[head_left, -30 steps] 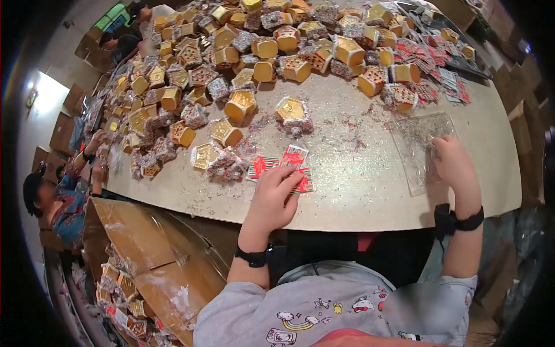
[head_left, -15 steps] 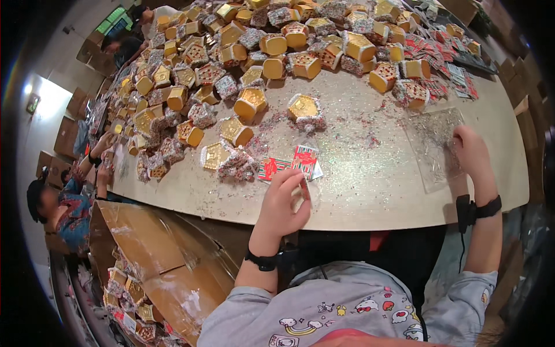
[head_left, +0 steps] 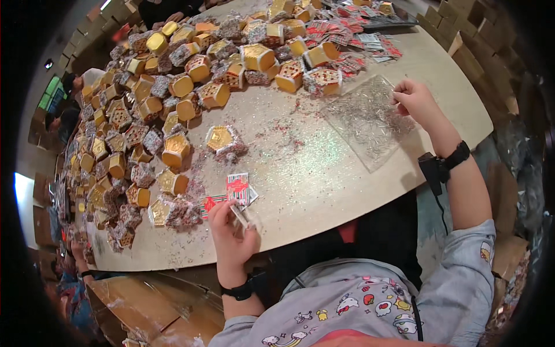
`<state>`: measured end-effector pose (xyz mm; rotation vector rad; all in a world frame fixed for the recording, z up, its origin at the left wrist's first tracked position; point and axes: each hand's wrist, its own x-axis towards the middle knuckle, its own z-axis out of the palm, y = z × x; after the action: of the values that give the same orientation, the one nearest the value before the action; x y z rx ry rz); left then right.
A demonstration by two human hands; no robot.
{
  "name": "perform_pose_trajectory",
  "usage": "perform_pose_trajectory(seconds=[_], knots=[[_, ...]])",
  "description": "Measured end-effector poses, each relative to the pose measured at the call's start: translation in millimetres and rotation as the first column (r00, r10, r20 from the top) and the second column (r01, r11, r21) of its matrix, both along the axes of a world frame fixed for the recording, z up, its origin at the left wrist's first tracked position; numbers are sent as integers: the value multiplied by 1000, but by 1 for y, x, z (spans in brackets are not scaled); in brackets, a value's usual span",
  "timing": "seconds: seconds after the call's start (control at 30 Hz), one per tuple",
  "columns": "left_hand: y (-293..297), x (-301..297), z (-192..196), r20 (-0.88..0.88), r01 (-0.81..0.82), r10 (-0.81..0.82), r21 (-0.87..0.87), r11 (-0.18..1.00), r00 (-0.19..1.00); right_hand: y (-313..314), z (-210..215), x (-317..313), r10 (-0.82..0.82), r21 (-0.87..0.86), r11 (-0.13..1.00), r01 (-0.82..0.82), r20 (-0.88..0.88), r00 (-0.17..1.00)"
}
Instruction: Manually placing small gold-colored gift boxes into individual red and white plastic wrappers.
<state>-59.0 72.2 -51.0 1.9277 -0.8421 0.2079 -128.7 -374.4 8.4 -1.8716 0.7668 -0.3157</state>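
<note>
Red-and-white card packet lies just beyond my left hand, which pinches a small clear sleeve, while my right hand picks at the clear bag

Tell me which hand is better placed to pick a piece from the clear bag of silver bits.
Right. The right hand already rests at the far edge of the clear bag, fingers curled on it. The left hand is near the table edge, holding a small card.
</note>
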Motion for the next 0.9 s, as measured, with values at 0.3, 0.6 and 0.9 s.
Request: perform_pose_trajectory(seconds=[0.3, 0.6, 0.9], knots=[[5, 5, 1, 62, 12, -21, 137, 990, 998, 13, -1, 12, 91, 121, 988, -95, 39, 995], [3, 3, -1, 32, 18, -21, 104, 994, 999, 32, -6, 9, -117, 294, 955, 29, 288, 951], [11, 1, -7, -84, 3, 4, 76, 997, 996, 163, -6, 35, 151, 437, 838, -326, 389, 909]])
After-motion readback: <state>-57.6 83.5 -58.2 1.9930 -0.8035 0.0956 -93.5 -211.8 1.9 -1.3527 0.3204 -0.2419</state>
